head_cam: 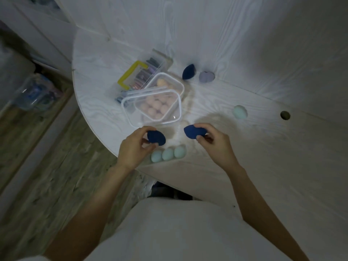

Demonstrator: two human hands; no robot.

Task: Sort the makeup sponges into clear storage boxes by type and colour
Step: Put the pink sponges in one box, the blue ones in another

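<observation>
My left hand (134, 147) pinches a navy blue sponge (156, 138) just above the table's near edge. My right hand (212, 140) grips a second navy sponge (191, 131) to its right. Between and below the hands, three mint green sponges (168, 154) lie in a row. A third navy sponge (188, 72) and a lilac sponge (206, 77) sit farther back. One more mint sponge (239, 111) lies alone at the right. A clear box (175, 114) full of pink sponges stands ahead of my hands, and a smaller clear box (179, 85) behind it holds a peach sponge.
A clear case with a yellow handle (131, 75) sits behind the boxes. The round white table (263, 157) has a small hole (285, 115) at the right. A plastic bin (35, 95) stands on the wooden floor at the left.
</observation>
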